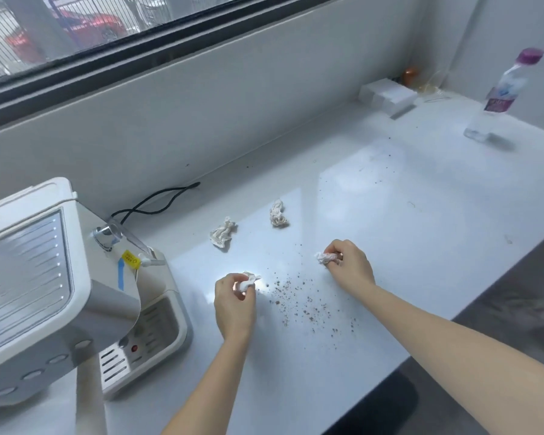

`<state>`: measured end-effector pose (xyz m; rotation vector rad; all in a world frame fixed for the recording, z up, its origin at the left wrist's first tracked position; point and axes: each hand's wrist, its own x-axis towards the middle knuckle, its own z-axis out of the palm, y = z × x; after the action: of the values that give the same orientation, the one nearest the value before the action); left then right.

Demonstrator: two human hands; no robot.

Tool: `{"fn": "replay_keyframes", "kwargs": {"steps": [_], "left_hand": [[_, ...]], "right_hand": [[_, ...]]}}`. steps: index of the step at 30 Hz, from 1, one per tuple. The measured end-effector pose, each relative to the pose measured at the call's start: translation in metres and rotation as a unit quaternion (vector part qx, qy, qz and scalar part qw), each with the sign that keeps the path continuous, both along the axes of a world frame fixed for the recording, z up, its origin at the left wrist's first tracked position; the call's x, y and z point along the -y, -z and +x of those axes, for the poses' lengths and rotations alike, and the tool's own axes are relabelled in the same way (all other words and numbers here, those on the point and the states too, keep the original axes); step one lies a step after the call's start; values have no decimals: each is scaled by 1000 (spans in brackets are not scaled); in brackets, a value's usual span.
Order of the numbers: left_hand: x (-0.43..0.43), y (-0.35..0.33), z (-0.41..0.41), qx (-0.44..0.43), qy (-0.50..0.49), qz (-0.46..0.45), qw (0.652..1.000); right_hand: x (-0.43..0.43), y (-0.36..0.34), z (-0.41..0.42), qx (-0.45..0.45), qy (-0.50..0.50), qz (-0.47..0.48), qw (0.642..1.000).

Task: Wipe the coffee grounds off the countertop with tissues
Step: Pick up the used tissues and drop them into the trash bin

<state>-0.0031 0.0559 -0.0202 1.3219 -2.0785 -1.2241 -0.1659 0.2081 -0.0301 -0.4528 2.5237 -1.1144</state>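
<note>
- Two hands work over the white counter (390,233) in the head view; both forearms run out of the frame at the bottom edge, so nothing above them shows.
- Left hand (234,304) is clenched on a small white tissue wad (248,280), which pokes out past the fingers; most of the wad is hidden in the fist.
- Right hand (350,265) grips a second tissue wad (325,258) in the same way, low against the counter; whether it touches the surface cannot be told.
- Coffee grounds (302,306) lie as dark brown specks scattered on the counter between the two hands and toward the near edge, with a few stray specks farther back.
- Two used tissues, one crumpled tissue (223,232) and another crumpled tissue (278,214), lie loose on the counter behind the hands, stained beige.
- Coffee machine (44,277) at the left is cut off by the frame; its yellow sticker (130,257) carries print too small to read.
- Water bottle (503,95) with a purple cap stands at the far right, blurred; its label cannot be read.
</note>
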Motion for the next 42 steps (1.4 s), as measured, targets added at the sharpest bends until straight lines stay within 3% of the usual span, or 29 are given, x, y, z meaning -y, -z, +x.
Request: {"fn": "replay_keyframes", "kwargs": {"steps": [9,14,18,25,30,35,42], "left_hand": [[-112,-45,-20,-79,189,97,974],[-181,-41,-4,-18,349,150,925],[-232,-18,11,43,415,189,889],[-287,44,48,145,344,256,891],[-287,98,62,227,291,315,874],[-283,150,76,280,322,315,848],[-280,210,66,343,237,352,838]], "right_hand": [[-108,-15,54,36,117,-115,986],[-168,-14,84,21,171,-149,974],[-215,-6,103,59,213,-166,961],[-282,64,147,171,261,-87,946],[-291,125,185,272,311,-79,907],[-289,190,206,357,338,-68,868],[-266,233,198,386,360,-85,845]]}}
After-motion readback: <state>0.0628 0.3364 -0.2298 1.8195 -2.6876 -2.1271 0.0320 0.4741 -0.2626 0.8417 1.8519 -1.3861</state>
